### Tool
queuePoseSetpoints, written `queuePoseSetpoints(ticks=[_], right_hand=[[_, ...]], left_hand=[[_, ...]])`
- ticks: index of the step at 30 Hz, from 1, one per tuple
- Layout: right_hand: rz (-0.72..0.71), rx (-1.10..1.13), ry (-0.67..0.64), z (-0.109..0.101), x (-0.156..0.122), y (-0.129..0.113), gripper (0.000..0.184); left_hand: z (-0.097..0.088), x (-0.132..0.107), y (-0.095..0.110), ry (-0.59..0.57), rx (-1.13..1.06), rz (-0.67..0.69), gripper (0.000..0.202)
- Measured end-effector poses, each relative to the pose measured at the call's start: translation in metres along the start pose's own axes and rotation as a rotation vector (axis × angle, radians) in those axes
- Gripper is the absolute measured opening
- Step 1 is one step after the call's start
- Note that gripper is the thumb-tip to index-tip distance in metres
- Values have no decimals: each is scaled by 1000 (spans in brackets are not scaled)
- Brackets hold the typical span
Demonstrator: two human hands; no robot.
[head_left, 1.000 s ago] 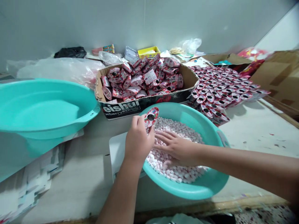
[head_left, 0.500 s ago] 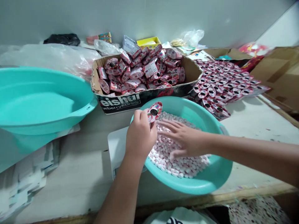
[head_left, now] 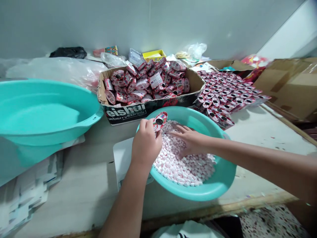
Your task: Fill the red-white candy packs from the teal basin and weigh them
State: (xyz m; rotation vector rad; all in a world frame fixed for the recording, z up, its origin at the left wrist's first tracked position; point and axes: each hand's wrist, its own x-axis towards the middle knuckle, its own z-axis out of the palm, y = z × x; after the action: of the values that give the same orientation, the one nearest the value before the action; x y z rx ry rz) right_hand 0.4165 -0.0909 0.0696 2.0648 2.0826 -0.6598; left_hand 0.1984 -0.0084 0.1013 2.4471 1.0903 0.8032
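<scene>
My left hand [head_left: 146,143] is closed round a small red and white packet [head_left: 159,121] with a dark round hole, held over the near rim of a teal basin [head_left: 218,185]. The basin is full of small pink and white candies [head_left: 182,165]. My right hand [head_left: 190,138] lies on the candies just right of the packet, fingers stretched out flat and pointing left.
A cardboard box [head_left: 148,107] heaped with the same packets stands behind the basin. Rows of flat packets [head_left: 226,91] lie to its right. A large empty teal basin [head_left: 44,112] sits at the left, brown cartons [head_left: 289,86] at the right, plastic bags along the wall.
My right hand has slid across the candies toward the packet and the far side of the basin. My left hand has kept the packet in about the same place. The view shifted slightly.
</scene>
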Motion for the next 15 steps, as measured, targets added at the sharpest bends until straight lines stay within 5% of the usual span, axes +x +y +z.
queuePoseSetpoints(ticks=[9,15], right_hand=[[57,39,5,-13,-8,-18,85],[62,256,89,-16,-15,-11,26]], left_hand=[[-1,1,1,-92,54,36,37],[-5,1,3,-213,116,64,37]])
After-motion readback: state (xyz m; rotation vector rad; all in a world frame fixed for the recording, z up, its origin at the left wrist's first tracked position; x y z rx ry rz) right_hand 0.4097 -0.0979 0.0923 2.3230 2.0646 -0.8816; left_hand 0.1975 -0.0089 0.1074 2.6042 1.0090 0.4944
